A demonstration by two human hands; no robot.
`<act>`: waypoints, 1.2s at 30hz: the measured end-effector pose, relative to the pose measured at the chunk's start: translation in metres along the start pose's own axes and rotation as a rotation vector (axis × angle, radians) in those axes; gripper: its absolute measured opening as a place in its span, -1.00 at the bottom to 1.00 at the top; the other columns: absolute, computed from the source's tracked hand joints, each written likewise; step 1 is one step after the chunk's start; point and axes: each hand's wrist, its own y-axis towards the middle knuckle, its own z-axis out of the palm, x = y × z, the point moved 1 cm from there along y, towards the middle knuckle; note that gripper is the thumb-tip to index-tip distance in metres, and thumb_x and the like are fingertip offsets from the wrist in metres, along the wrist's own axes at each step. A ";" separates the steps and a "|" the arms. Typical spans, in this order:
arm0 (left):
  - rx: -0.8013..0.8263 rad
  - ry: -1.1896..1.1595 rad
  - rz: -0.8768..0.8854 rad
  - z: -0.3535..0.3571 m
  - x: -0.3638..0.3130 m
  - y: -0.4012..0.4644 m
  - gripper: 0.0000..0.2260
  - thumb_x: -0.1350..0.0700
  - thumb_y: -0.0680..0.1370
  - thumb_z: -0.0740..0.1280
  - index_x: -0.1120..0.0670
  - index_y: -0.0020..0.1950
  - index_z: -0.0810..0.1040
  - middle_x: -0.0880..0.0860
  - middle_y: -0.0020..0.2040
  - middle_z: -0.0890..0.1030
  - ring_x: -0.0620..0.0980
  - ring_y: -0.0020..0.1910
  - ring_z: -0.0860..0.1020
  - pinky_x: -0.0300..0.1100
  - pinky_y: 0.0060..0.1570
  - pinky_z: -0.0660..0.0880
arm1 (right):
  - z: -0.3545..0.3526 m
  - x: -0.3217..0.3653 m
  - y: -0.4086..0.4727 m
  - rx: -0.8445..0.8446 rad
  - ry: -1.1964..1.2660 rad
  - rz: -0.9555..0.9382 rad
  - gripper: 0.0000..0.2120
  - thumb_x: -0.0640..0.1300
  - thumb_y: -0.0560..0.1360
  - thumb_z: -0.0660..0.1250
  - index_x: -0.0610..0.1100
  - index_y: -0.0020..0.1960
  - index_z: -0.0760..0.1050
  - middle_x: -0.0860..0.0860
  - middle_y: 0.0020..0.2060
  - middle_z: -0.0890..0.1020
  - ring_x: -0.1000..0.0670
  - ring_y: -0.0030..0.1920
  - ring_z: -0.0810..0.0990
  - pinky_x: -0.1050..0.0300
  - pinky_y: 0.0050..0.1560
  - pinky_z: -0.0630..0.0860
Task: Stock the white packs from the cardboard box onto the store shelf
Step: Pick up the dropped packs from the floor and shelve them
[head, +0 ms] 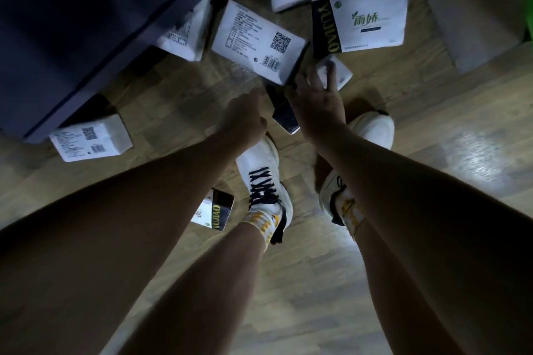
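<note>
White packs are scattered over the wooden floor (432, 135), one (90, 137) lying beside the dark shelf base (86, 23). The left hand (245, 115) is lowered with fingers hidden, so its grip cannot be told. The right hand (315, 95) is spread, holding nothing, over a black-edged pack (284, 112). That pack should be clasped across both long sides before lifting.

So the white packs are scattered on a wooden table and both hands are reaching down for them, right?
Not a table. The head view shows the white packs lying on the wooden floor, beside the person's shoes. The left hand and right hand do reach down towards them.
</note>
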 end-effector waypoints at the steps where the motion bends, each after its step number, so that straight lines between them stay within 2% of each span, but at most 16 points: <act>1: 0.005 -0.005 -0.005 -0.001 0.001 -0.002 -0.65 0.25 0.52 0.30 0.16 0.30 0.42 0.21 0.15 0.54 0.20 0.14 0.53 0.13 0.08 0.54 | -0.001 0.001 0.000 0.008 -0.019 0.005 -0.31 -0.07 0.48 0.33 -0.15 0.54 0.16 -0.25 0.47 0.29 -0.29 0.53 0.13 -0.40 0.49 -0.07; 4: 0.006 -0.017 -0.008 -0.006 0.003 -0.011 -0.69 0.28 0.49 0.29 0.18 0.23 0.43 0.23 0.09 0.54 0.22 0.09 0.53 0.14 0.05 0.54 | -0.006 0.002 -0.007 0.051 -0.010 0.044 -0.32 -0.06 0.49 0.32 -0.13 0.55 0.16 -0.25 0.47 0.29 -0.29 0.51 0.17 -0.40 0.48 -0.02; 8: -0.026 -0.002 0.032 -0.021 -0.001 -0.036 -0.72 0.29 0.47 0.30 0.21 0.19 0.46 0.24 -0.01 0.57 0.21 0.00 0.56 0.08 -0.04 0.56 | -0.020 -0.009 -0.036 0.089 0.256 0.179 -0.53 -0.15 0.55 0.29 -0.08 0.45 0.34 -0.15 0.38 0.45 -0.25 0.41 0.32 -0.32 0.46 0.12; 11: 0.019 0.012 0.038 -0.036 -0.013 -0.063 -0.68 0.23 0.51 0.35 0.19 0.24 0.44 0.21 0.05 0.57 0.16 0.02 0.56 0.08 -0.03 0.57 | -0.044 -0.021 -0.068 0.116 0.366 0.223 -0.60 -0.11 0.54 0.31 -0.07 0.37 0.40 -0.10 0.29 0.52 -0.23 0.34 0.40 -0.25 0.34 0.25; 13: 0.054 0.019 0.024 -0.049 -0.025 -0.083 -0.69 0.16 0.50 0.33 0.17 0.22 0.43 0.18 0.07 0.57 0.15 0.03 0.56 0.07 -0.02 0.56 | -0.070 -0.032 -0.088 0.126 0.430 0.235 -0.56 -0.06 0.47 0.40 -0.08 0.31 0.41 -0.12 0.23 0.54 -0.24 0.27 0.45 -0.19 0.27 0.32; 15: 0.075 0.028 0.031 -0.064 -0.039 -0.103 -0.71 0.09 0.48 0.30 0.14 0.17 0.44 0.16 0.08 0.59 0.17 0.04 0.57 0.06 -0.01 0.55 | -0.104 -0.045 -0.108 0.170 0.508 0.250 -0.41 0.00 0.40 0.49 -0.09 0.35 0.38 -0.14 0.25 0.53 -0.25 0.27 0.46 -0.14 0.25 0.34; 18: 0.066 0.058 0.050 -0.092 -0.063 -0.135 -0.73 0.15 0.51 0.33 0.18 0.17 0.43 0.21 0.10 0.59 0.24 0.07 0.57 0.03 0.00 0.54 | -0.157 -0.059 -0.137 0.189 0.589 0.271 -0.28 0.07 0.38 0.53 -0.08 0.42 0.32 -0.16 0.33 0.48 -0.25 0.32 0.44 -0.10 0.27 0.35; 21: 0.059 0.053 0.020 -0.129 -0.091 -0.172 -0.70 0.16 0.54 0.32 0.14 0.26 0.43 0.20 0.18 0.57 0.24 0.14 0.56 -0.02 -0.01 0.52 | -0.211 -0.065 -0.168 0.165 0.634 0.288 -0.32 0.09 0.34 0.54 -0.08 0.35 0.35 -0.15 0.29 0.51 -0.25 0.30 0.46 -0.11 0.25 0.41; 23: 0.044 0.049 0.012 -0.160 -0.109 -0.202 -0.69 0.13 0.57 0.31 0.10 0.31 0.42 0.17 0.23 0.55 0.22 0.18 0.55 -0.02 0.08 0.52 | -0.248 -0.066 -0.190 0.141 0.700 0.326 -0.36 0.07 0.33 0.55 -0.08 0.29 0.37 -0.14 0.23 0.55 -0.24 0.25 0.49 -0.14 0.20 0.48; 25: 0.014 0.037 0.022 -0.194 -0.126 -0.235 -0.68 0.08 0.58 0.32 0.06 0.32 0.41 0.14 0.24 0.54 0.20 0.18 0.54 0.02 0.13 0.52 | -0.287 -0.067 -0.218 0.121 0.772 0.353 -0.34 0.06 0.35 0.54 -0.10 0.31 0.32 -0.13 0.22 0.55 -0.24 0.24 0.51 -0.15 0.18 0.51; 29: -0.036 -0.023 0.017 -0.261 -0.157 -0.315 -0.64 0.05 0.53 0.35 0.03 0.30 0.38 0.12 0.16 0.57 0.19 0.12 0.56 0.06 0.10 0.53 | -0.376 -0.071 -0.283 0.048 0.875 0.338 -0.30 0.03 0.45 0.48 -0.19 0.39 0.19 -0.14 0.23 0.53 -0.23 0.22 0.53 -0.12 0.16 0.51; 33: -0.063 -0.057 0.019 -0.332 -0.195 -0.399 -0.58 0.07 0.53 0.40 0.10 0.34 0.39 0.13 0.14 0.59 0.16 0.10 0.55 0.00 0.11 0.50 | -0.464 -0.083 -0.349 -0.028 0.916 0.314 -0.40 -0.01 0.39 0.52 -0.12 0.22 0.22 -0.06 0.09 0.56 -0.18 0.12 0.56 -0.13 0.12 0.52; 36: -0.127 -0.116 0.041 -0.385 -0.226 -0.451 -0.62 0.06 0.52 0.43 0.12 0.27 0.43 0.12 0.06 0.61 0.13 0.04 0.57 -0.02 0.05 0.51 | -0.529 -0.092 -0.390 -0.100 0.921 0.267 -0.26 -0.02 0.33 0.54 -0.06 0.39 0.24 -0.02 0.14 0.55 -0.14 0.16 0.55 -0.13 0.19 0.51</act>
